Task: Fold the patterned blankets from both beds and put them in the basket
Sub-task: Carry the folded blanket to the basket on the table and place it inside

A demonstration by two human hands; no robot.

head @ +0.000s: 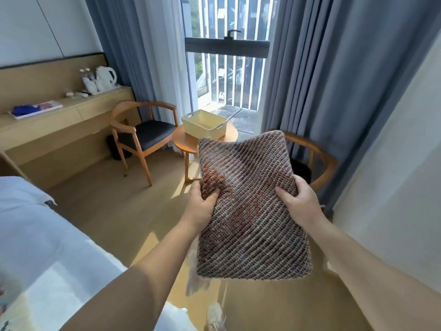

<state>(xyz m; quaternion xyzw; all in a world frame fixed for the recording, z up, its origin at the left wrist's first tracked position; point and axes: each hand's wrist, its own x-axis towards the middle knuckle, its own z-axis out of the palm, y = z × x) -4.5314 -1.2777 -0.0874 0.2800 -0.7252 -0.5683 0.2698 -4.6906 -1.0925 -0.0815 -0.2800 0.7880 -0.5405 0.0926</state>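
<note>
So the biggest thing in view was the bed (pixel 35 235) with white sheets down the left side. Past it ran a long wooden counter (pixel 59 130) along the wall, with a kettle (pixel 107 76) on it. Then there was a wooden chair (pixel 145 134) with a dark seat, tucked beside the small round counter (pixel 183 142) in front of the window. The blanket (pixel 248 211) was already folded into a thick, tidy rectangle and was up in the air in front of the person, well short of the basket, so I'd say this was the carry-over step. Holding it flat with a grip on each side made sense to me, since that stops the folds from flopping open on the way. The cream basket (pixel 205 130) sat on the round counter with its open top facing up, which should make dropping the blanket in easy. I couldn't see anything poking over its rim. As for the hands, the left hand (pixel 202 204) gripped the blanket's left edge with the thumb pressed on top and the fingers curled underneath. The right hand (pixel 298 201) did the same on the right edge, thumb on top and fingers hidden under the fabric. Both were clamped firmly on it, neither one loose.
</note>
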